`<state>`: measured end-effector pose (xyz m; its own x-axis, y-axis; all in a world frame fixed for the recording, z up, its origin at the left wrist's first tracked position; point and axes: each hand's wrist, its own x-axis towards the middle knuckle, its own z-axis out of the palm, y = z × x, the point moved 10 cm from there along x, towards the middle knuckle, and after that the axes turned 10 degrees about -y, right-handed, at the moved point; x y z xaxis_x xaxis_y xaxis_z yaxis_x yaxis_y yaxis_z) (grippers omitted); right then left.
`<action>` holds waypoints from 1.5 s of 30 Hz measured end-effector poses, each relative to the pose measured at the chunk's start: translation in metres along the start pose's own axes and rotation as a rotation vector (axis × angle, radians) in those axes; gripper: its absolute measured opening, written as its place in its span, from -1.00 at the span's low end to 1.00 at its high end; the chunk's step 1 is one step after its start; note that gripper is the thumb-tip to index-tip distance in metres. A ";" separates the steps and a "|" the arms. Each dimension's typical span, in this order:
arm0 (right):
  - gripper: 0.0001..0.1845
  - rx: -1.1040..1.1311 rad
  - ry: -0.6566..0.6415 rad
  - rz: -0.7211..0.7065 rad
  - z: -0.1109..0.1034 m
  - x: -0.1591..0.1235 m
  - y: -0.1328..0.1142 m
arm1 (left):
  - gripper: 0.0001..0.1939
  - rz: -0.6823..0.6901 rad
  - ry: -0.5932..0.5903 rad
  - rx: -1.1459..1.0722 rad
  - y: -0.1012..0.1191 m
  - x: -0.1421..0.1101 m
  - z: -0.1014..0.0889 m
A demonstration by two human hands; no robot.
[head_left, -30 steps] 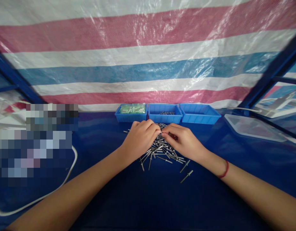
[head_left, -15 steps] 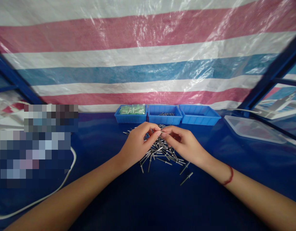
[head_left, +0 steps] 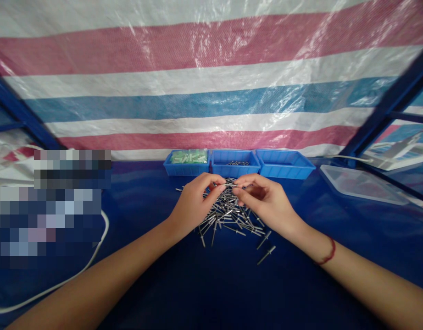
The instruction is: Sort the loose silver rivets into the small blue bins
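My left hand [head_left: 194, 201] is closed, thumb and fingertips pinching one end of a thin metal blind rivet [head_left: 229, 185]. At the rivet's other end, the fingertips of my right hand [head_left: 271, 201] are pinched together on it. It lies about level between the two hands, its ends hidden by the fingers. Directly below is a loose pile of blind rivets [head_left: 228, 214] on the blue tabletop [head_left: 211, 284]. Two rivets lie apart near my right wrist, one of them a single rivet [head_left: 266, 255] closest to me.
Behind the pile stand three blue bins: a left bin [head_left: 187, 171] with green and white pieces, a middle bin [head_left: 235, 173] with some rivets, and a right bin [head_left: 287, 171]. A clear plastic lid [head_left: 363, 185] lies at right, a white cable [head_left: 91, 261] at left. Striped sheeting [head_left: 211, 59] hangs behind.
My hands have drawn slightly apart, the right one shifting a little to the right. More of the rivet now shows between the fingertips.
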<state>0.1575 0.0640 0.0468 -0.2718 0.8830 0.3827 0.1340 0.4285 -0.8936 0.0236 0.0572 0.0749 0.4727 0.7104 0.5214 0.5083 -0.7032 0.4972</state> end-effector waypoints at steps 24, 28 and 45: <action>-0.88 -0.233 -0.017 -0.113 -0.008 0.007 -0.015 | -0.80 0.095 -0.131 0.028 0.002 0.005 0.012; -0.87 -0.496 0.268 -0.155 -0.054 0.018 -0.011 | -0.72 0.044 -0.067 0.046 -0.010 0.009 0.007; -0.65 -0.971 0.233 -0.109 -0.059 0.030 0.007 | -0.75 0.176 -0.390 0.297 0.002 0.006 0.052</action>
<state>0.2066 0.1051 0.0657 -0.1491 0.8005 0.5805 0.8669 0.3882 -0.3127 0.0653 0.0622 0.0428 0.7738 0.5801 0.2543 0.5525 -0.8145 0.1769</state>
